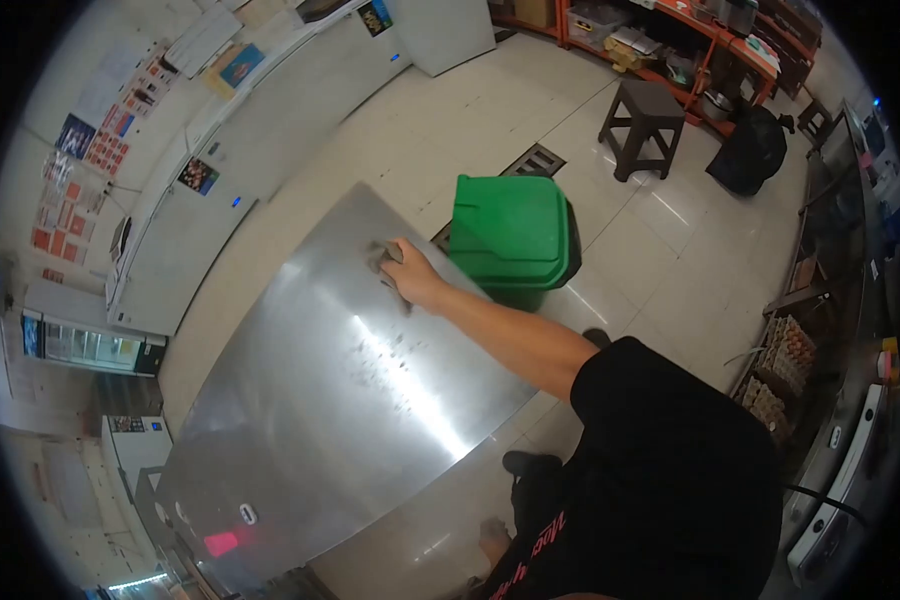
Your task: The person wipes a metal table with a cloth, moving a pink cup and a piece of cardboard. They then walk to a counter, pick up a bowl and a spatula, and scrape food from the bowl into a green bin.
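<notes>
My right hand (411, 276) is closed around a crumpled grey-brown cleaning cloth (382, 257), which lies against the shiny metal tabletop (270, 370) near its far corner. My right arm stretches out over the table edge, past the green bin. Dark specks or drops (395, 365) are scattered across the metal, nearer to me than the cloth. Low beside my body, my left hand (493, 538) hangs off the table's near side, small and partly cut off by my black shirt, its fingers indistinct.
A green lidded bin (510, 225) stands against the table's side. Beyond it are a dark stool (642, 125) and a black bag (752, 150). White chest freezers (270, 140) line the wall. Egg trays (790, 355) sit on the right. A pink item (222, 543) lies at the table's other end.
</notes>
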`<state>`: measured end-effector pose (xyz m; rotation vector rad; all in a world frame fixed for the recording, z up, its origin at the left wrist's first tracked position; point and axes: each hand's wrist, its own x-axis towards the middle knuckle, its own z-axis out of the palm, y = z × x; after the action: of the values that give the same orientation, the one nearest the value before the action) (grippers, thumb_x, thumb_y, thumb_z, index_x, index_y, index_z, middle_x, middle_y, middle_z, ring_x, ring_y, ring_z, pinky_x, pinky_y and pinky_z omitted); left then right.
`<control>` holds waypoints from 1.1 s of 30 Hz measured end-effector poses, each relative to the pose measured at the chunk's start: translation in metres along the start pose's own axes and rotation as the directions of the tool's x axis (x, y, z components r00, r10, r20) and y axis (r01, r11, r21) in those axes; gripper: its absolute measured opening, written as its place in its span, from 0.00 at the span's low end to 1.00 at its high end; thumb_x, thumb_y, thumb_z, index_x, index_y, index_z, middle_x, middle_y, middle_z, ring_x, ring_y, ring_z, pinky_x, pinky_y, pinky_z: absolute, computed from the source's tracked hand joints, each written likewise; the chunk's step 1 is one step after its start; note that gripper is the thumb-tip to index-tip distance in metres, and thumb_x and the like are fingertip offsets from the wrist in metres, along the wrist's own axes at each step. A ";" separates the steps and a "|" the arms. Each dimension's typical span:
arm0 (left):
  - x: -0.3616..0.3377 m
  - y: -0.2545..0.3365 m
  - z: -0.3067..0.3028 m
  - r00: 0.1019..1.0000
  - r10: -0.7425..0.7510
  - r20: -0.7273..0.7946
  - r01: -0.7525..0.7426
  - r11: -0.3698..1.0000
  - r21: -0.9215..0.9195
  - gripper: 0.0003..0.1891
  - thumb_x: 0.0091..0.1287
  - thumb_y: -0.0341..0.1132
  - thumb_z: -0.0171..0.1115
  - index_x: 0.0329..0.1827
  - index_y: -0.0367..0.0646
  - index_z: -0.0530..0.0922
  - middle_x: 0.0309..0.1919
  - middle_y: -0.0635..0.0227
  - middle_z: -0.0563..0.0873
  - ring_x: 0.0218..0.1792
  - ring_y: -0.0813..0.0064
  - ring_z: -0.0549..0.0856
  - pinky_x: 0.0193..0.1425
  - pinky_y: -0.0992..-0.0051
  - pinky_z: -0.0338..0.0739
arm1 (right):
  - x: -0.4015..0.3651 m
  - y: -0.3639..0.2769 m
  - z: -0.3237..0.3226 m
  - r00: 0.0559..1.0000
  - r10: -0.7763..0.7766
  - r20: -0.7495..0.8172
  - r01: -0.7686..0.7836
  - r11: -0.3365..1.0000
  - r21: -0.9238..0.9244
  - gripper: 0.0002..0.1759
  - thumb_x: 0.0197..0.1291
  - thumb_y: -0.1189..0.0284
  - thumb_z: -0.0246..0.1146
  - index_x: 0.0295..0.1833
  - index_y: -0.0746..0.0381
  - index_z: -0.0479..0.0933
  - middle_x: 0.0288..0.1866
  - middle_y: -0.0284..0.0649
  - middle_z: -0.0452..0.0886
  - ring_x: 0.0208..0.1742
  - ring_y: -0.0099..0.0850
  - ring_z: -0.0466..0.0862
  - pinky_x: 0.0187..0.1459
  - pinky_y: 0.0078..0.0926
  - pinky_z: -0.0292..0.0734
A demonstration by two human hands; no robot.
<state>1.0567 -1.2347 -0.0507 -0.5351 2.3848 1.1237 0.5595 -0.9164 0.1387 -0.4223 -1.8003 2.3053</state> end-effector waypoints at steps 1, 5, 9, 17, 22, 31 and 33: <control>0.026 0.012 0.030 0.996 0.089 0.006 -0.089 0.996 -0.008 0.14 0.76 0.38 0.57 0.52 0.36 0.83 0.34 0.57 0.89 0.39 0.69 0.89 0.44 0.68 0.82 | 0.009 -0.001 -0.018 0.986 0.121 -0.115 -0.097 0.976 0.197 0.15 0.72 0.69 0.62 0.61 0.60 0.74 0.59 0.42 0.80 0.58 0.40 0.81 0.57 0.38 0.78; 0.108 0.141 0.154 0.880 0.405 0.248 -0.453 0.873 0.179 0.14 0.78 0.40 0.58 0.53 0.37 0.84 0.41 0.56 0.91 0.43 0.71 0.89 0.48 0.71 0.82 | 0.050 -0.015 -0.167 0.970 0.231 0.077 -0.218 0.684 0.696 0.17 0.75 0.62 0.60 0.62 0.56 0.74 0.56 0.36 0.81 0.54 0.36 0.82 0.54 0.43 0.81; 0.166 0.294 0.307 0.851 0.123 0.511 0.089 0.924 -0.372 0.18 0.78 0.45 0.58 0.55 0.40 0.84 0.49 0.64 0.88 0.50 0.67 0.86 0.56 0.65 0.80 | 0.088 0.002 -0.389 0.949 0.313 -0.040 -0.188 0.662 0.726 0.15 0.75 0.58 0.60 0.60 0.52 0.76 0.48 0.34 0.82 0.46 0.31 0.83 0.50 0.41 0.83; 0.336 0.410 0.439 0.944 -0.220 0.245 0.301 0.272 -0.914 0.43 0.74 0.49 0.67 0.84 0.64 0.47 0.78 0.63 0.66 0.71 0.53 0.74 0.69 0.48 0.74 | -0.071 -0.043 -0.727 0.659 0.402 -0.635 -0.272 0.915 0.297 0.25 0.76 0.64 0.58 0.74 0.57 0.67 0.58 0.38 0.78 0.52 0.34 0.80 0.50 0.39 0.82; 0.319 0.417 0.440 0.929 -0.342 0.142 0.218 0.194 -0.957 0.45 0.76 0.37 0.65 0.86 0.66 0.42 0.82 0.65 0.59 0.77 0.53 0.67 0.78 0.39 0.62 | -0.181 -0.027 -0.814 0.435 0.463 -0.773 -0.504 0.836 0.217 0.33 0.77 0.62 0.56 0.82 0.60 0.58 0.74 0.47 0.70 0.70 0.46 0.75 0.66 0.53 0.73; 0.273 0.365 0.356 0.931 -0.132 0.340 0.362 0.453 -0.815 0.42 0.78 0.35 0.62 0.88 0.65 0.46 0.82 0.63 0.61 0.76 0.55 0.69 0.77 0.52 0.66 | -0.289 0.049 -0.851 0.298 0.599 -0.744 -0.755 0.624 0.201 0.41 0.74 0.63 0.59 0.84 0.67 0.50 0.83 0.55 0.61 0.80 0.49 0.65 0.76 0.49 0.62; 0.280 0.353 0.344 0.945 -0.184 0.269 0.326 0.554 -0.766 0.40 0.78 0.33 0.61 0.88 0.62 0.49 0.79 0.64 0.66 0.73 0.60 0.72 0.75 0.56 0.69 | -0.277 0.024 -0.816 0.318 0.631 -0.707 -0.776 0.602 0.188 0.41 0.74 0.64 0.59 0.84 0.67 0.50 0.82 0.55 0.62 0.79 0.48 0.66 0.75 0.47 0.63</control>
<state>0.7216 -0.7957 -0.1811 -0.9981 1.4525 1.9966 1.0934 -0.2624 -0.0369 -2.2253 -1.4962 1.7924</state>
